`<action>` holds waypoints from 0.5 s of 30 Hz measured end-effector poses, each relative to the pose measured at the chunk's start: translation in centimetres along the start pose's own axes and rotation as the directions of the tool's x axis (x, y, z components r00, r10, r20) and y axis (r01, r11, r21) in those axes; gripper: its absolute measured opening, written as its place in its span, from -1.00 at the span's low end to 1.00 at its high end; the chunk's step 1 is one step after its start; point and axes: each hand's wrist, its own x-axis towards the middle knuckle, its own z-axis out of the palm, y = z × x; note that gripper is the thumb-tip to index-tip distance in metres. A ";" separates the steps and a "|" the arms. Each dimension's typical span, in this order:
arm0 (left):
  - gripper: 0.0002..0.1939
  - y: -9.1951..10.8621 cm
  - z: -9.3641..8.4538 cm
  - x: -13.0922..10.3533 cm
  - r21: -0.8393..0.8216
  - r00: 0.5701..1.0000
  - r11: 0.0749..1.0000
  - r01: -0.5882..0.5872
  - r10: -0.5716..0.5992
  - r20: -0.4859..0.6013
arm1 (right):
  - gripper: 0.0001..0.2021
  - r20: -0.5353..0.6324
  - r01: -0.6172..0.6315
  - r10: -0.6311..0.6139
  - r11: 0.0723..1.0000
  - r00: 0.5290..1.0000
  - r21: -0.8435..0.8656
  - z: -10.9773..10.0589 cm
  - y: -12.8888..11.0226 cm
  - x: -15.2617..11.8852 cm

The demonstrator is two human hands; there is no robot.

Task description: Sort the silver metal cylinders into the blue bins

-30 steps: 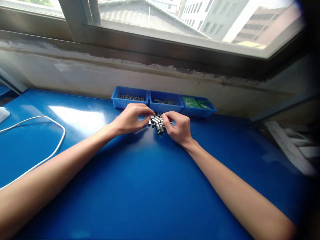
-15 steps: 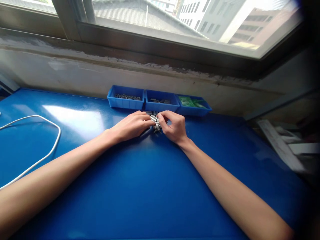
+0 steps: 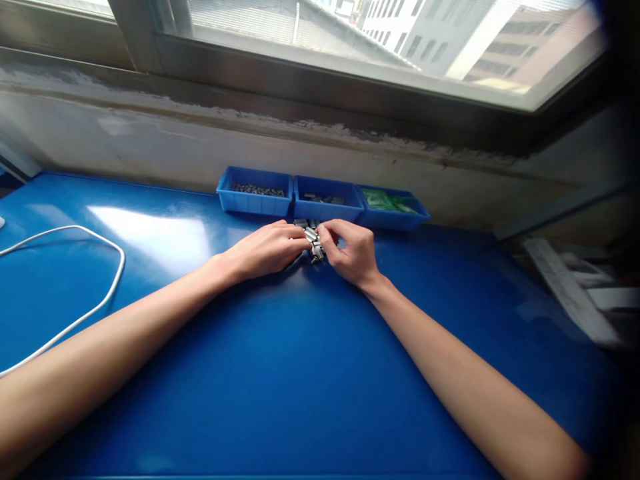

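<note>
Several small silvery metal pieces (image 3: pixel 317 251) lie in a pile on the blue table (image 3: pixel 280 373), in front of the middle bin. My left hand (image 3: pixel 273 250) rests at the left side of the pile, its fingers bent over the pieces; whether it grips one is hidden. From the right, my right hand (image 3: pixel 350 250) reaches the pile with thumb and index finger pinched together at a metal piece. The fingertips of both hands are close together, and they partly cover the pieces.
Three blue bins stand in a row by the wall: one with small grey parts (image 3: pixel 255 204), one with metal pieces (image 3: pixel 327 209), one with green packets (image 3: pixel 393 219). A white cable (image 3: pixel 120 263) curves at the left. Whitish boards (image 3: pixel 570 290) are at the right.
The whole view has shifted slightly. Both hands keep nearly the same pose at the pile, and a little more of the metal pieces shows between them.
</note>
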 end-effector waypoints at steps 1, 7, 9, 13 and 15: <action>-0.76 0.0 0.1 0.0 -0.031 1.000 0.999 0.017 -0.018 -0.021 | -0.78 0.000 0.003 -0.003 1.000 1.000 0.001 0.0 0.0 0.0; -0.86 -0.1 -0.7 0.4 -0.321 0.927 0.941 0.106 -0.210 -0.309 | -0.78 0.003 0.000 0.000 1.000 1.000 0.010 0.0 0.1 0.0; -0.88 -0.4 -1.4 0.6 -0.319 0.867 0.937 0.144 -0.275 -0.415 | -0.78 0.006 -0.005 0.005 1.000 1.000 0.010 -0.1 0.1 0.0; -0.88 -1.8 -2.3 0.4 -0.306 0.695 0.888 0.342 -0.458 -0.554 | -0.76 0.010 0.002 -0.002 1.000 1.000 0.006 -0.1 0.1 0.0; -0.85 -2.5 -2.3 0.1 -0.352 0.630 0.844 0.404 -0.536 -0.562 | -0.76 0.012 -0.001 0.001 1.000 1.000 -0.002 -0.1 0.2 0.0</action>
